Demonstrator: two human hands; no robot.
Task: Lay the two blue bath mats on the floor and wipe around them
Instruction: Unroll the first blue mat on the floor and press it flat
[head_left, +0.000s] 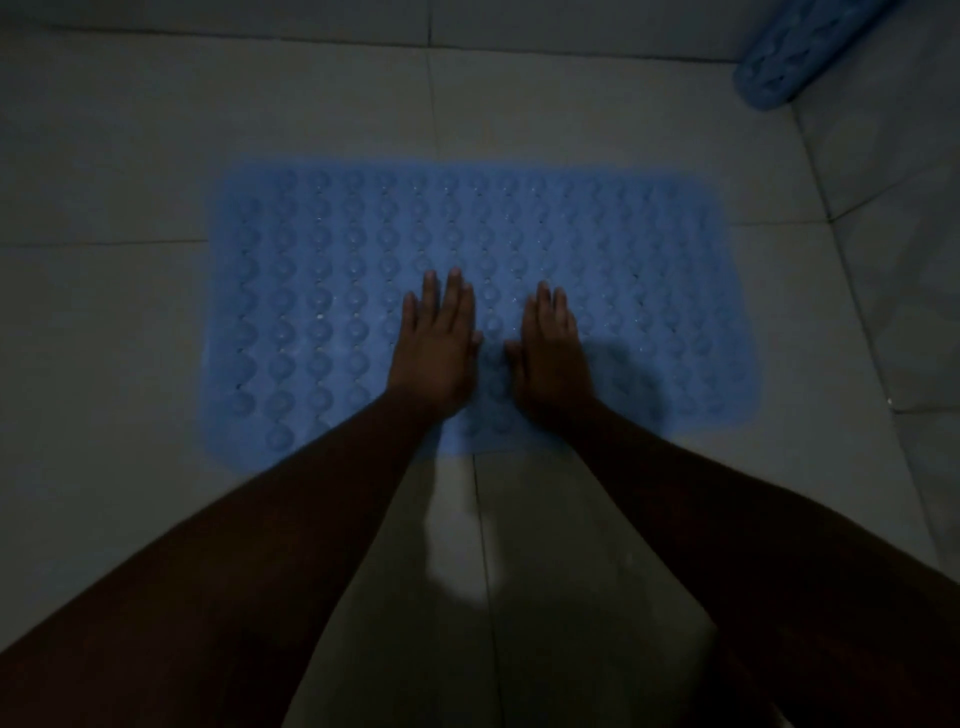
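Observation:
A blue bath mat (322, 291) with rows of round bumps lies flat on the pale tiled floor (104, 322), its long side running left to right. My left hand (436, 348) rests palm down on the mat near its middle, fingers straight and close together. My right hand (553, 353) lies flat beside it, a small gap between the two thumbs. Neither hand holds anything. A second blue mat (795, 57) leans rolled or folded in the far right corner, partly cut off by the frame edge.
The room is dim. A tiled wall (893, 218) rises along the right side and another runs along the back. Bare floor tiles surround the mat on the left, front and back. My forearms' shadow falls on the mat's right part.

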